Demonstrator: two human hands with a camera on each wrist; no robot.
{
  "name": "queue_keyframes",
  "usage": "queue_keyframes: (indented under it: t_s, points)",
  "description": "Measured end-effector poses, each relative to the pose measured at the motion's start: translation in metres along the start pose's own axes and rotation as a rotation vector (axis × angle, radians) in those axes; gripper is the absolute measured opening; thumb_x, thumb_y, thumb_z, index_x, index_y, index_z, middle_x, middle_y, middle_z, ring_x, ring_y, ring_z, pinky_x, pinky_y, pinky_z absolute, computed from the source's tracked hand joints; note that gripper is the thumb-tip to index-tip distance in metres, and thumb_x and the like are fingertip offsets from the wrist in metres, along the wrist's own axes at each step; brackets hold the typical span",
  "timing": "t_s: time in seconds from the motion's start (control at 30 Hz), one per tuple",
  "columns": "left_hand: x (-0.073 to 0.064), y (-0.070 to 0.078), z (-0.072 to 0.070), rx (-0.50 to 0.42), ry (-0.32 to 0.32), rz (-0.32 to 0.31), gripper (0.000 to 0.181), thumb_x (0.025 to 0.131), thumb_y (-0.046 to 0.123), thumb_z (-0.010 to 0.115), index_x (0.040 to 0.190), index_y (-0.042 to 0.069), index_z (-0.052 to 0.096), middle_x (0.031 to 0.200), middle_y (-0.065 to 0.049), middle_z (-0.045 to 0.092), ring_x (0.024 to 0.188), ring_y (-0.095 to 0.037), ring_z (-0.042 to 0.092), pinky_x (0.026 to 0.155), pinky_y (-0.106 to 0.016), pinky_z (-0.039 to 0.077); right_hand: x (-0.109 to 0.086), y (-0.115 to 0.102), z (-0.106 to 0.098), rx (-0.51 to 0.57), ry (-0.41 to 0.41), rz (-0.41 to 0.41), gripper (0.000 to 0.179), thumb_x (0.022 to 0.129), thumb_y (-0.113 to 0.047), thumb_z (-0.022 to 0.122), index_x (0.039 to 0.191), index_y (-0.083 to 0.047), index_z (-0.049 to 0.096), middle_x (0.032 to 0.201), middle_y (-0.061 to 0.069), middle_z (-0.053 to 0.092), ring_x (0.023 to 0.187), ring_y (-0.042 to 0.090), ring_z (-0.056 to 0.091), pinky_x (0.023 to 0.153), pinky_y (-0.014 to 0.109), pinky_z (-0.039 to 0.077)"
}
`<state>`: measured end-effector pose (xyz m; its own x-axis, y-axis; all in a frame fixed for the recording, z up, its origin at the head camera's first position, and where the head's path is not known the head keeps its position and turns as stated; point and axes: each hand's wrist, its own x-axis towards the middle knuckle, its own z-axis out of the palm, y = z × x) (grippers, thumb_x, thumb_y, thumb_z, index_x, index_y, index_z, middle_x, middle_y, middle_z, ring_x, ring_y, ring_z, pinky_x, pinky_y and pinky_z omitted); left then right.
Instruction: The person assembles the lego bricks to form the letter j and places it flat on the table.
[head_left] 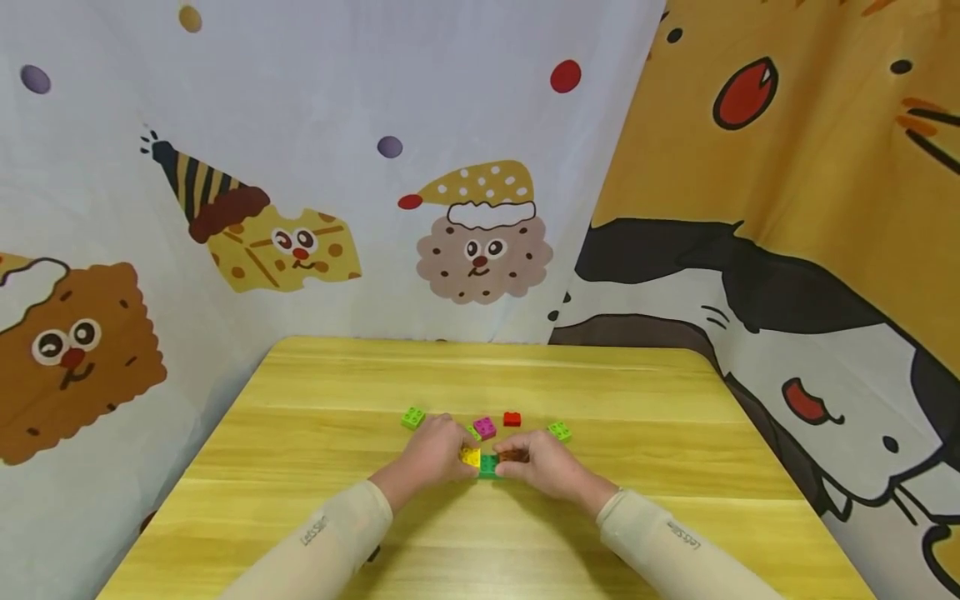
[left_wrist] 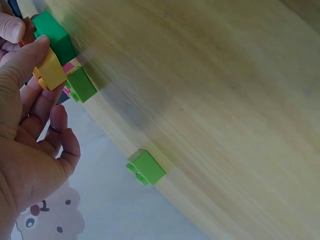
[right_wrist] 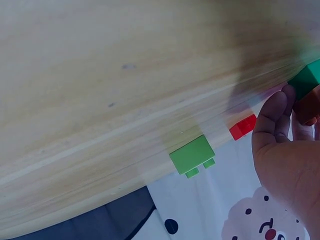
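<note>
My left hand (head_left: 435, 450) pinches a yellow toy building brick (head_left: 471, 457) between thumb and fingers. From the other side, my right hand (head_left: 551, 462) grips a brown brick (head_left: 513, 456). Between the two hands lies a longer green brick (head_left: 488, 466), with the yellow one at its left end and the brown one at its right. The left wrist view shows the yellow brick (left_wrist: 51, 71) right against the green brick (left_wrist: 55, 36), thumb tip over their meeting edge. In the right wrist view, fingers partly cover the brown brick (right_wrist: 308, 106).
Just beyond the hands lie a magenta brick (head_left: 484, 428), a red brick (head_left: 512, 419) and a lime brick (head_left: 474, 432) partly hidden by the left hand. Further lime bricks sit at left (head_left: 412, 417) and right (head_left: 559, 431). A patterned curtain hangs behind the wooden table (head_left: 337, 375).
</note>
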<state>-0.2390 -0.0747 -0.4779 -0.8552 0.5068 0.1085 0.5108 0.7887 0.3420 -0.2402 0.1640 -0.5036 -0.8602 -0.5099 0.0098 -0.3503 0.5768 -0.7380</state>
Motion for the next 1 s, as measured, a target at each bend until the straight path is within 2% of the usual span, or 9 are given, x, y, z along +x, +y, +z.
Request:
queue_keyframes:
  t_s: [0.53,1.0]
  points:
    - [0.0004,-0.0007,-0.0014,-0.038,-0.017,-0.012,0.031,0.079,0.030,0.096,0.106,0.018,0.087,0.086,0.008,0.081,0.078,-0.008,0.052,0.083,-0.033,0.045,0.0012,0.0009,-0.0013,0.010,-0.012,0.011,0.031,0.097,-0.027,0.080,0.124,-0.013,0.079,0.116,0.000,0.080,0.097,0.006,0.069,0.080,0.020,0.059]
    - [0.0017,-0.0020,0.0002,-0.020,-0.004,0.003,0.033,0.077,0.032,0.098,0.105,0.017,0.087,0.089,0.008,0.083,0.076,-0.006,0.051,0.084,-0.035,0.046,0.0017,0.0006,-0.0016,-0.004,-0.011,-0.002,0.031,0.097,-0.027,0.079,0.124,-0.012,0.079,0.116,0.001,0.081,0.095,0.003,0.069,0.079,0.020,0.059]
